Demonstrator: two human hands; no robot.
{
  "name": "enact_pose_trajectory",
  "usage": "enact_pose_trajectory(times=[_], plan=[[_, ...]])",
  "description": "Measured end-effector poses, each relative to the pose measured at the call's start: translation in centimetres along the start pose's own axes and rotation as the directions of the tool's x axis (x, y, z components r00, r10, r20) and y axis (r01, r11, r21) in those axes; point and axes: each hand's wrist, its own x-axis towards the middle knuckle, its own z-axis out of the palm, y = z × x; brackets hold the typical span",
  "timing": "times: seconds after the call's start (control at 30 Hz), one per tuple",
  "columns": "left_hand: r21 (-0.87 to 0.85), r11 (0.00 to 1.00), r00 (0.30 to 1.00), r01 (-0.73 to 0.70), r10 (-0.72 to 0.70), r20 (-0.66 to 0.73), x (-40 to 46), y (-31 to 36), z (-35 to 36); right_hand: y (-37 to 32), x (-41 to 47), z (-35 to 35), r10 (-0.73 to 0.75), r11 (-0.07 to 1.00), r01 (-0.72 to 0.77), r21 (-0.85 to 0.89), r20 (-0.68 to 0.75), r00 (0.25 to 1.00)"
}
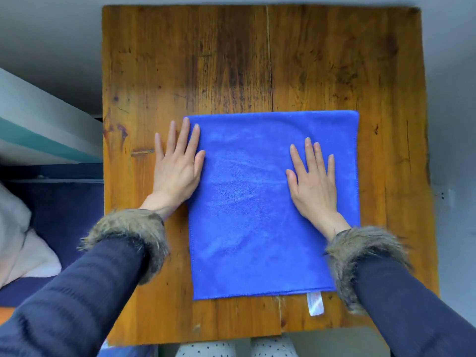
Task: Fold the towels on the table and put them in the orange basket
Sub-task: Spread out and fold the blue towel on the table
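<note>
A blue towel [247, 202] lies flat on the wooden table [231, 60], folded into a rectangle, with a white care label [315, 304] sticking out at its near edge. My left hand [177, 166] rests flat at the towel's left edge, fingers spread, partly on the wood and partly on the cloth. On the towel's right half my right hand [314, 184] lies flat, palm down, fingers apart. Neither hand grips anything. The orange basket is not identifiable in this view.
The table's far half is bare wood. To the left are a white and teal striped surface [38, 124], dark blue fabric [67, 207] and a pale pink cloth [23, 251]. A sliver of orange [6, 314] shows at the lower left edge. Grey floor surrounds the table.
</note>
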Motion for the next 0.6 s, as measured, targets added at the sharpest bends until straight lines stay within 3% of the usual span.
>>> enact_pose_trajectory(times=[0.17,0.4,0.5,0.6], plan=[[-0.267,0.942,0.975,0.202,-0.22,-0.041,-9.2,2.7,1.2,3.0,-8.1,0.5,0.089,0.995,-0.093,0.032,0.105,0.99],[-0.131,0.933,0.935,0.336,-0.314,0.163,-20.6,6.6,4.7,6.3,-18.0,1.9,0.083,0.994,-0.096,0.054,0.198,0.977],[-0.135,0.914,0.921,0.382,-0.363,0.141,-23.0,7.8,5.2,7.7,-20.5,2.3,0.111,0.988,-0.124,0.096,0.131,0.985],[-0.269,0.863,0.897,0.428,-0.443,0.006,-24.3,8.6,5.2,8.1,-21.9,2.4,0.214,0.958,-0.201,0.202,-0.041,0.976]])
